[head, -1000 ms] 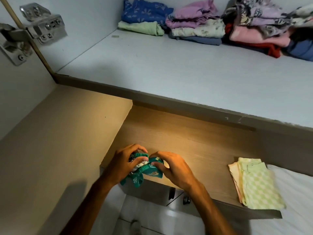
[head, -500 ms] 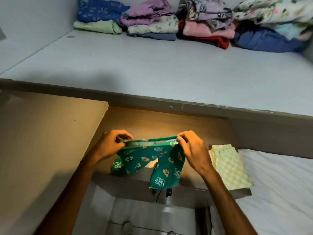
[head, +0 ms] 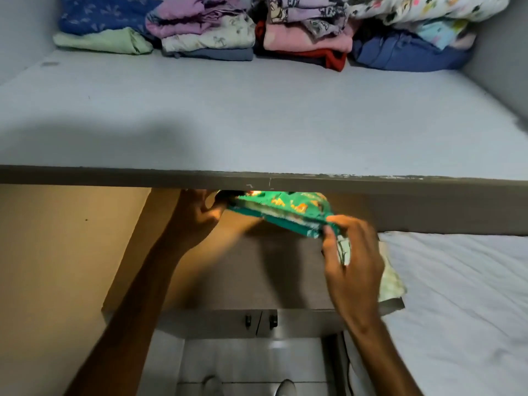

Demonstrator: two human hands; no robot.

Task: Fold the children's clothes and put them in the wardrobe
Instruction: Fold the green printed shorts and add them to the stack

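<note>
A: What's the biggest thing up there?
B: The pale shelf (head: 257, 124), above and beyond both hands. Its dark front edge hides the fingertips of the left hand (head: 197, 212).
A: And at the back of it?
B: A row of folded clothes (head: 257, 32), well away from the fingers.
A: Below?
B: A wooden shelf (head: 257, 270) under the hands, and a bed (head: 457, 295) to the right of the right hand (head: 354, 264).
A: Where's the garment?
B: The green shorts (head: 285, 210) stretch between the hands, just under the upper shelf's edge. The left hand grips one end. The right thumb and fingers are pinched shut on the other.
A: Anything smaller?
B: A pale green checked cloth (head: 391, 281), just behind the right hand.
</note>
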